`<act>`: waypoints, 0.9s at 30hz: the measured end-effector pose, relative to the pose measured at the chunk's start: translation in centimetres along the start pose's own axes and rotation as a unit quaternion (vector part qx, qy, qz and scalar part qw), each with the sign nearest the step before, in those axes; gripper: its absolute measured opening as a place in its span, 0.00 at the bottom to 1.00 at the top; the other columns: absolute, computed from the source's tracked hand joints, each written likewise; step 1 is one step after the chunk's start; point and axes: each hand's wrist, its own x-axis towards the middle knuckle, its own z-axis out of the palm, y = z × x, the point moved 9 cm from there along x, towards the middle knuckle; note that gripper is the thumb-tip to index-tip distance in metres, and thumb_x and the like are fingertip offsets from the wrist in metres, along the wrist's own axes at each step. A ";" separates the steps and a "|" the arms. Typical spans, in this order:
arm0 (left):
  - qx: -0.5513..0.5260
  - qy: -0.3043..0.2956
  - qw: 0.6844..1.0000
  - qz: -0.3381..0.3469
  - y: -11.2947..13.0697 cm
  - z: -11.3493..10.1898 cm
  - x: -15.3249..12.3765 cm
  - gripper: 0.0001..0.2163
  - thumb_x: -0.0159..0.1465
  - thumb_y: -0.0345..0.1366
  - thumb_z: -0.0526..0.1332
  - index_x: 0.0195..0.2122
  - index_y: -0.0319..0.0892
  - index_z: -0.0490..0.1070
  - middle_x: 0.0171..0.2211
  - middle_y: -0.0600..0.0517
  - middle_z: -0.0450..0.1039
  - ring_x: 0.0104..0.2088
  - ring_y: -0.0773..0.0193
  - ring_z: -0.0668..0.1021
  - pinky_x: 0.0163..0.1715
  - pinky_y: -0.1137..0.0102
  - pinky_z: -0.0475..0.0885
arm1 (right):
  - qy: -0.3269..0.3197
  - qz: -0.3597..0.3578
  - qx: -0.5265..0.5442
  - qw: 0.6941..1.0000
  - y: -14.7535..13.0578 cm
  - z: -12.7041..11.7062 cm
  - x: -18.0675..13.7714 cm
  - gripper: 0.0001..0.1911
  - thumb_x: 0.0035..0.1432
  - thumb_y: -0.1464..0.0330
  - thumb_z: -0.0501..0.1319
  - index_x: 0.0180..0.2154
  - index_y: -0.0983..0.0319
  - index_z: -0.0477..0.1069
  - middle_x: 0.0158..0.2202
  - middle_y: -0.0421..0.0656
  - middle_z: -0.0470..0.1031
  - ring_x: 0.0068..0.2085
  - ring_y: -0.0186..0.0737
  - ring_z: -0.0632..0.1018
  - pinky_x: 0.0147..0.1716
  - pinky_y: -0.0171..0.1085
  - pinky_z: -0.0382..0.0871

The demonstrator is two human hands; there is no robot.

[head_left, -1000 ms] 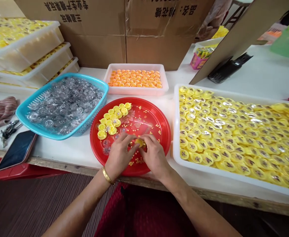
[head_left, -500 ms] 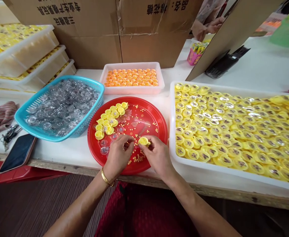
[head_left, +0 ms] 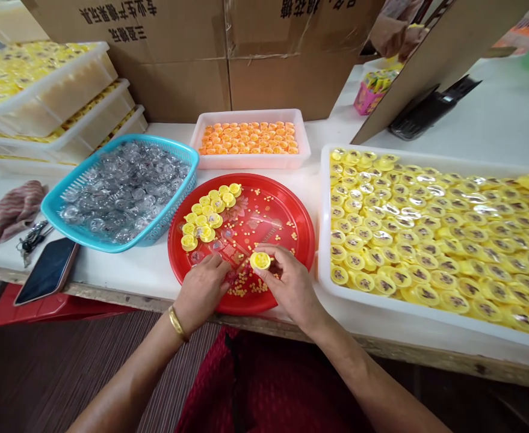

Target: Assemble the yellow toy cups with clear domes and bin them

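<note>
A white tabletop [head_left: 129, 273] runs across in front of me, with a big cardboard box [head_left: 178, 90] along its far side, its printing upside down. The largest container near the person is the long white tray [head_left: 324, 264] on the right, filled with yellow cups [head_left: 408, 240] in close rows, many showing a dark mark under a shiny top. At the far left rises a stack of white trays [head_left: 79, 75], the top one heaped with yellow pieces too. Next in size comes the blue basket [head_left: 97, 245], full of glossy clear pieces [head_left: 129, 186], and beside it the round red plate [head_left: 309, 237]. Slanting rows of yellow pieces [head_left: 207, 216] sit at the plate's far left. Behind the plate, a smaller white tray [head_left: 255, 161] holds orange cups [head_left: 248, 138] side by side.

Both hands are over the red plate. The right hand [head_left: 289, 285] has its grip closed on one yellow cup [head_left: 260, 260] — thumb and fingers pinch its right side, above the middle of the plate. The left hand [head_left: 203, 288] is lower left of it, fingers curled down near the clear discs [head_left: 196, 257]; I cannot tell whether its grip has anything. A pink basket [head_left: 366, 101] beyond the cardboard box's right edge holds bright packets [head_left: 379, 79]. The cup's round face is turned up, yellow inside, and smallest of all — tiny yellow bits [head_left: 244, 285] lie scattered over the plate, thickest nearest the person.
</note>
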 end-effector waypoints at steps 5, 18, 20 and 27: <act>-0.406 0.027 0.906 -0.112 -2.9 0.4 0.5 0.07 0.57 0.38 0.65 0.29 0.40 0.75 0.26 0.52 0.74 0.27 0.65 0.72 0.28 0.71 0.65 | -0.033 0.080 0.067 0.994 1.1 0.4 -0.3 0.17 0.57 0.65 0.60 0.49 0.59 0.70 0.38 0.42 0.77 0.35 0.41 0.79 0.35 0.37 0.74; -0.785 0.041 0.594 -0.170 -1.5 1.7 0.1 0.12 0.54 0.40 0.70 0.29 0.39 0.70 0.21 0.56 0.66 0.22 0.73 0.68 0.19 0.79 0.60 | -0.017 0.063 0.059 0.996 0.6 0.4 -0.3 0.16 0.57 0.69 0.60 0.49 0.59 0.71 0.46 0.45 0.76 0.44 0.43 0.77 0.42 0.39 0.74; -0.796 0.045 0.583 -0.160 -1.1 1.5 0.2 0.10 0.54 0.38 0.69 0.30 0.39 0.71 0.22 0.55 0.67 0.23 0.73 0.69 0.20 0.79 0.62 | -0.018 0.056 0.050 0.997 0.4 0.4 -0.3 0.17 0.57 0.69 0.60 0.49 0.59 0.71 0.46 0.45 0.75 0.45 0.43 0.77 0.43 0.39 0.74; -0.832 0.030 0.534 -0.147 0.4 2.0 0.7 0.07 0.57 0.33 0.68 0.35 0.37 0.73 0.28 0.54 0.70 0.24 0.75 0.70 0.20 0.81 0.64 | -0.004 0.038 0.018 0.999 -0.4 0.3 -0.2 0.15 0.58 0.71 0.60 0.48 0.61 0.70 0.46 0.45 0.75 0.46 0.43 0.77 0.47 0.40 0.72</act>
